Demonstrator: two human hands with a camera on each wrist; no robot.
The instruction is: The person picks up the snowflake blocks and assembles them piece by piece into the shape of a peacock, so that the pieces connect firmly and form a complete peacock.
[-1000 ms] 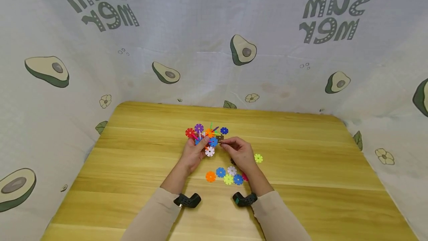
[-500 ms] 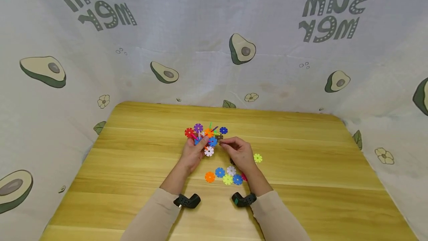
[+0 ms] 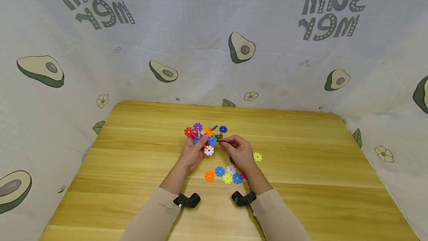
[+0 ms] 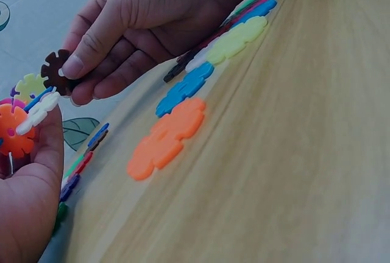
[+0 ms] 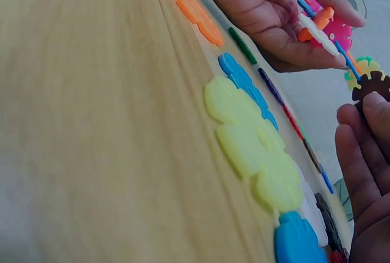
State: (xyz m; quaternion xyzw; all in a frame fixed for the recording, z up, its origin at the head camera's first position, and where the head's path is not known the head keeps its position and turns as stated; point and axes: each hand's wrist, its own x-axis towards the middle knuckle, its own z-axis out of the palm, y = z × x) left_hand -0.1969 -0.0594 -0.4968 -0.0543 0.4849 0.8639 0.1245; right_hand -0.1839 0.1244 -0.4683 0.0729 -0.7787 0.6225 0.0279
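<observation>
In the head view my left hand grips a cluster of joined, notched plastic building discs. An orange disc and a white disc belong to it. My right hand pinches a brown disc between thumb and fingers. That brown disc meets the edge of a blue disc on the cluster's right side, as the right wrist view also shows with its brown disc at a blue edge. The left palm and fingers hide part of the cluster.
Loose discs lie on the wooden table nearer the body, among them orange, blue and yellow. Beyond the hands lie more, including red, purple and dark blue. A printed curtain stands behind.
Both hands keep almost the same pose, the left on the cluster and the right on the brown disc. The whole head view has shifted slightly.
</observation>
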